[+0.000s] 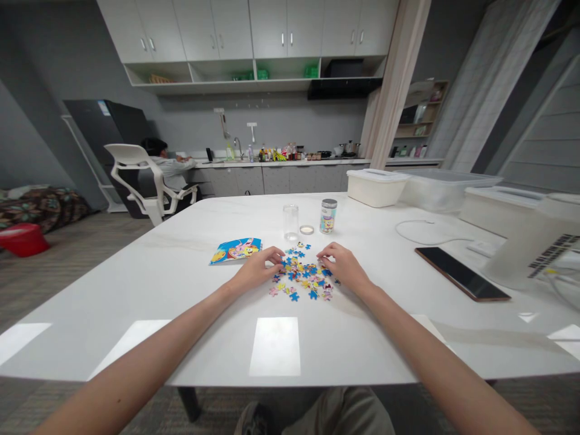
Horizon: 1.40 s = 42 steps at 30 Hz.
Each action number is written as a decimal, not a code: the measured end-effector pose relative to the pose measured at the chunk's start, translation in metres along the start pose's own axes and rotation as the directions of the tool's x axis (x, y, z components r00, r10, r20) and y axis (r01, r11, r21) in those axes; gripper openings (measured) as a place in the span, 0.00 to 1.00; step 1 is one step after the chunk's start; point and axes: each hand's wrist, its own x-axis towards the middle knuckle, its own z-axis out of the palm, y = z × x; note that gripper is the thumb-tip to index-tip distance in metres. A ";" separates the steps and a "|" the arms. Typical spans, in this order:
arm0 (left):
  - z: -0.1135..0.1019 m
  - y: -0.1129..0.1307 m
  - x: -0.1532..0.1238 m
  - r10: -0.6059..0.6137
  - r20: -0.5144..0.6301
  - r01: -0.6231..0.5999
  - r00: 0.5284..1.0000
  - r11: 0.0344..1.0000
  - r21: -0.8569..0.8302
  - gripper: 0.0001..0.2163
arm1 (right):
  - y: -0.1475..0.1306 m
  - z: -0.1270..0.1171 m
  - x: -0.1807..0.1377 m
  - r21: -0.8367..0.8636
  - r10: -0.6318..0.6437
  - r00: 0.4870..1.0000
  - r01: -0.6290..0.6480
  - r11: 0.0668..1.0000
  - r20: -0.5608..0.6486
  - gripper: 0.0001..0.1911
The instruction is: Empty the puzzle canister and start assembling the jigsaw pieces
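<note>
A loose pile of small colourful jigsaw puzzle pieces (296, 270), mostly blue, yellow and pink, lies on the white table between my hands. My left hand (257, 269) rests at the pile's left edge, thumb and fingers apart, with its fingertips by the pieces. On the right edge, my right hand (344, 267) has its thumb and fingers drawn together at what looks like a small puzzle piece, mostly hidden. Left of the pile lies a cartoon picture sheet (236, 249), slightly curled. Behind the pieces stand a clear open jar (290, 222) and a printed canister (328, 216), with a round lid (307, 229) between them.
A phone (460, 273) lies on the right of the table (172, 290), near a white cable (430, 222) and a white pitcher-like container (534, 241). Lidded storage boxes (376, 187) line the far right edge. Another person (170, 172) sits beyond the table at far left.
</note>
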 end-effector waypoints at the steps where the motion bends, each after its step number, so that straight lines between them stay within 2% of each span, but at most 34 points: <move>1: 0.000 0.001 0.000 -0.012 0.013 0.012 1.000 1.000 0.010 0.09 | 0.004 0.000 0.000 -0.011 0.009 1.000 -0.009 1.000 0.029 0.10; 6: -0.004 0.005 0.001 -0.025 0.038 0.022 0.999 0.996 0.091 0.07 | 0.007 0.003 -0.001 -0.018 -0.018 0.998 0.019 1.000 0.063 0.11; 9: -0.005 0.005 0.003 -0.018 0.046 0.012 0.999 0.993 0.121 0.08 | 0.001 0.005 -0.001 -0.025 -0.083 0.990 0.086 0.996 0.110 0.09; 13: -0.005 0.008 0.003 -0.037 0.053 0.032 0.998 0.995 0.092 0.09 | -0.004 0.007 -0.001 -0.072 -0.098 0.980 0.112 0.991 0.171 0.05; 17: -0.006 0.012 0.003 -0.063 0.030 0.061 0.998 0.997 0.052 0.09 | -0.004 0.004 0.000 -0.096 -0.089 0.987 0.102 0.990 0.132 0.06; 24: -0.006 0.003 0.008 -0.054 -0.074 0.065 0.996 0.984 0.165 0.09 | -0.003 0.000 0.004 -0.112 -0.118 0.992 0.113 0.987 -0.040 0.09; 29: -0.008 -0.007 0.009 -0.039 -0.069 0.053 0.997 0.974 0.221 0.06 | -0.001 0.000 0.008 -0.105 -0.139 0.988 0.146 0.984 0.071 0.09; 35: -0.013 -0.012 0.010 -0.006 -0.039 0.019 0.999 0.936 0.351 0.04 | 0.001 -0.009 0.005 -0.047 -0.146 0.981 0.153 0.987 0.128 0.10; 39: -0.012 -0.016 0.011 0.060 -0.004 -0.052 0.998 0.890 0.453 0.06 | -0.017 -0.008 -0.001 -0.014 -0.207 0.955 0.215 0.977 0.214 0.11; 42: -0.013 -0.018 0.010 0.094 -0.022 -0.071 0.995 0.869 0.490 0.07 | -0.034 -0.004 -0.005 0.028 -0.264 0.918 0.268 0.963 0.297 0.13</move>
